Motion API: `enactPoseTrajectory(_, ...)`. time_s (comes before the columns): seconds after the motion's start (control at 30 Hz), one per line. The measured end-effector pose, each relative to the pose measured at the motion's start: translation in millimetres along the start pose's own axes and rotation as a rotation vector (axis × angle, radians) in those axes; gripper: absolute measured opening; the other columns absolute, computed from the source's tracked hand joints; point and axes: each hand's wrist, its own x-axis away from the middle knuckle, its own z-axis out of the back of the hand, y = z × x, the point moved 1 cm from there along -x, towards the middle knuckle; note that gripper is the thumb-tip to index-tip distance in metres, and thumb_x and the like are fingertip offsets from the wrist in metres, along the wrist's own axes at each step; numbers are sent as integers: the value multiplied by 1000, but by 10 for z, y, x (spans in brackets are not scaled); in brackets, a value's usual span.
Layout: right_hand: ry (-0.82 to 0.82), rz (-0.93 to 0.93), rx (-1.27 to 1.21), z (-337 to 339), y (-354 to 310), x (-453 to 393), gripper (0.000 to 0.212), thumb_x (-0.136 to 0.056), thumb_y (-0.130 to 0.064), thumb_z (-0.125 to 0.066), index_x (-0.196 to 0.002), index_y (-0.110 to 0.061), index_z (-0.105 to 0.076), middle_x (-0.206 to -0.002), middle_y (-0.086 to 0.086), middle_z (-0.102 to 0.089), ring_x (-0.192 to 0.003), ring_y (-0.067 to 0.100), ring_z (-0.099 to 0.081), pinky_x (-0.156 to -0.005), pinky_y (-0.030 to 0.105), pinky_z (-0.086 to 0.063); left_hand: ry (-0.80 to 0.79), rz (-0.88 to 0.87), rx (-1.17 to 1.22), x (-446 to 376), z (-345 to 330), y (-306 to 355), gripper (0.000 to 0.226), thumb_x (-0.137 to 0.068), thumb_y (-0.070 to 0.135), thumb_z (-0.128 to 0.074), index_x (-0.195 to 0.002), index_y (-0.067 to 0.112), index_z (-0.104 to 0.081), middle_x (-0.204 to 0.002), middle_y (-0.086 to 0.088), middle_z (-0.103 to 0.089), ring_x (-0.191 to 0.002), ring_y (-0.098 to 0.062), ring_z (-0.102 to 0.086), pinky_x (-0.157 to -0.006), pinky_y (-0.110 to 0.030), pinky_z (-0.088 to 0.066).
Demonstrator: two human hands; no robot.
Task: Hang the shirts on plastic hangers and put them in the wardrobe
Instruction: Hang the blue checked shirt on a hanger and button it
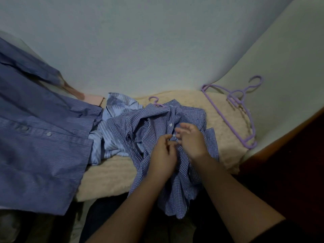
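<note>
On the cream blanket [175, 174] by the pale wall, our left hand [163, 155] and right hand [190, 139] pinch the checked shirt [157, 123] at its buttons; its hanger hook [155, 100] shows. Farther off, other shirts and spare purple hangers [235, 109] wait.
</note>
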Motion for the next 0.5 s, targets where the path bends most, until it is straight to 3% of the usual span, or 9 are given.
enactPoseTrajectory(0.1, -31, -30, 45, -82, 29, -227, 38, -97, 3, -36, -134, -1, -41, -125, 10, -56, -90, 12, -54, -70, 20, -45, 40, 81, -60, -292, -52, -106, 25, -99, 15, -42, -123, 14, -49, -101, 2, -68, -79, -11, -60, -62, -24, -43)
enactPoseTrajectory(0.17, -72, -83, 76, -113, 134, -371, 40, -97, 3, -37, -137, 0, -38, -120, 8, -56, -94, 16, -53, -71, 21, -44, 55, 121, -122, -414, -27, -240, 24, -98, 15, -45, -121, 13, -49, -98, 1, -67, -83, -17, -61, -69, -28, -45)
enactPoseTrajectory(0.27, -45, -160, 105, -99, 330, -466, 40, -98, 1, -41, -138, 1, -37, -123, 15, -54, -101, 29, -55, -88, 42, -47, 15, 153, -201, -513, 19, -439, 35, -94, 17, -55, -127, 14, -47, -96, 7, -61, -85, -14, -59, -74, -26, -44)
enactPoseTrajectory(0.33, 21, -123, 194, -82, 460, -480, 36, -97, -2, -45, -134, -1, -43, -114, 23, -60, -99, 41, -58, -87, 49, -48, -26, 168, -218, -517, 25, -541, 45, -89, 21, -64, -130, 17, -45, -100, 9, -61, -90, -12, -59, -79, -28, -48)
enactPoseTrajectory(0.37, 53, -96, 220, -77, 504, -483, 35, -97, -3, -46, -132, -2, -46, -103, 19, -62, -94, 43, -59, -79, 47, -51, -39, 168, -229, -508, 18, -582, 49, -86, 24, -67, -130, 19, -45, -101, 9, -61, -91, -12, -60, -81, -30, -50)
enactPoseTrajectory(0.43, 86, -49, 254, -85, 557, -502, 34, -95, -1, -46, -129, -3, -48, -89, 8, -60, -75, 27, -60, -59, 30, -50, -46, 147, -264, -480, -11, -649, 54, -83, 27, -71, -130, 22, -44, -104, 8, -60, -93, -11, -59, -83, -33, -52)
enactPoseTrajectory(0.5, 97, -16, 277, -105, 595, -525, 34, -93, 0, -47, -127, -1, -49, -90, 7, -58, -73, 18, -56, -59, 23, -44, -32, 127, -281, -467, -29, -694, 52, -85, 23, -70, -131, 22, -45, -103, 7, -60, -95, -11, -59, -83, -34, -52)
